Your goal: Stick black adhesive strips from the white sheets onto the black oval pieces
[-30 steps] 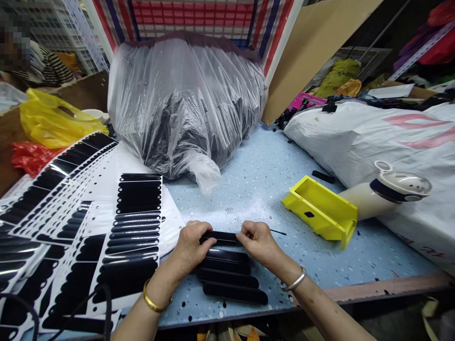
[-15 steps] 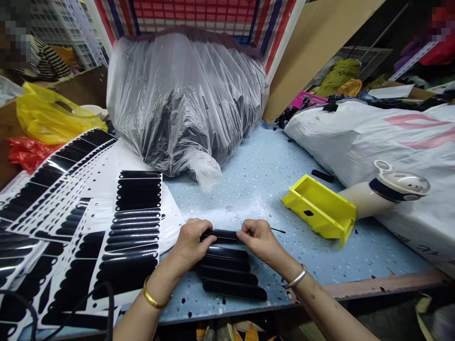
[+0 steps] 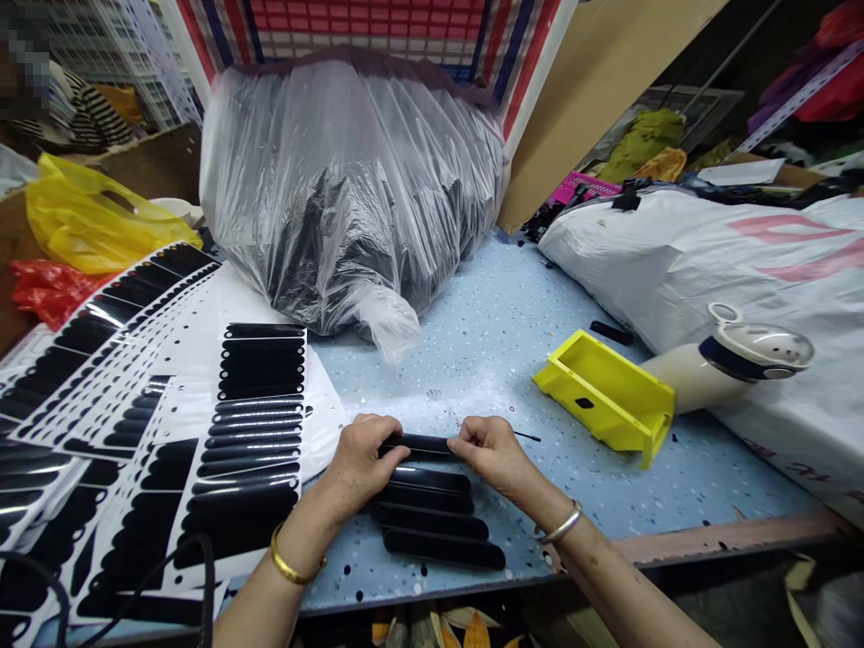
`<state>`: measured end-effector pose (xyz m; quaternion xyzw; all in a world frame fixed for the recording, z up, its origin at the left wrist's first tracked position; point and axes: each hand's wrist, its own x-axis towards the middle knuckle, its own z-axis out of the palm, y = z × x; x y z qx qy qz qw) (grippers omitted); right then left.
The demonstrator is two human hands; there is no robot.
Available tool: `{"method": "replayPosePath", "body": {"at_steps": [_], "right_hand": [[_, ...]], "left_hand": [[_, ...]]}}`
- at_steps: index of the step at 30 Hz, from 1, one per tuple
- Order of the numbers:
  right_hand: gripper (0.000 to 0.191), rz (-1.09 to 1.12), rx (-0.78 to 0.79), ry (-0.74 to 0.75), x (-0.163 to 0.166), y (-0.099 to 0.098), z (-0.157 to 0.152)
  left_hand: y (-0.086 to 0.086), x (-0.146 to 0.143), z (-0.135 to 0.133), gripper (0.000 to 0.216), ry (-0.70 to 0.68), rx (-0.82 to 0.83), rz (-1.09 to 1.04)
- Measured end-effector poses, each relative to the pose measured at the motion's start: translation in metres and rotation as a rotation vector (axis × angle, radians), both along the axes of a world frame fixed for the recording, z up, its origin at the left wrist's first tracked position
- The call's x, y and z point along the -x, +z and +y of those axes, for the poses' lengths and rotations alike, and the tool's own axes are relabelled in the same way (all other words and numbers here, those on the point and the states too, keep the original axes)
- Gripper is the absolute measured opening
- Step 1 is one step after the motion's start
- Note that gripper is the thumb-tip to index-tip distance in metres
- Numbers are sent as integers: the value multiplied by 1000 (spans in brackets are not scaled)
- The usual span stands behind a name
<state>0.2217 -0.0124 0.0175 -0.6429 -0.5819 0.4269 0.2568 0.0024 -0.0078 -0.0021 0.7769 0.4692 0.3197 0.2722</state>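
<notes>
Between my two hands lies a long black strip-shaped piece (image 3: 424, 445) with rounded ends. My left hand (image 3: 368, 454) pinches its left end with thumb and fingers. My right hand (image 3: 491, 453) grips the right end with thumb and forefinger. Several similar black pieces (image 3: 432, 519) lie in a slanted row on the table just below my hands. A thin dark rod (image 3: 527, 436) sticks out past my right hand; what it belongs to is hidden. To the left are sheets of black stickers (image 3: 247, 432) on white backing.
A big clear plastic bag (image 3: 357, 180) of dark items stands at the back of the speckled blue table (image 3: 472, 351). On the right are a yellow plastic holder (image 3: 607, 396), a cream bottle (image 3: 695, 378) and a white sack (image 3: 681, 252). A black cable (image 3: 208, 576) lies at lower left.
Both hands keep their hold on the black piece in almost the same spot. The whole view has shifted very slightly; nothing else visibly differs.
</notes>
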Motion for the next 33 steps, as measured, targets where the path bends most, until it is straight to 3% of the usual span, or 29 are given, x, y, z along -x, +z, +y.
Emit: {"method": "replayPosePath", "body": {"at_steps": [9, 20, 24, 33], "right_hand": [[30, 70, 33, -18, -6, 0, -7], [32, -116, -141, -42, 3, -19, -10], [42, -160, -190, -18, 4, -23, -7], [50, -88, -160, 25, -2, -16, -4]], "left_hand": [[1, -2, 0, 11, 10, 21, 45], [0, -2, 0, 10, 32, 41, 60], [-1, -2, -1, 11, 34, 32, 45], [0, -3, 2, 9, 33, 58, 107]]}}
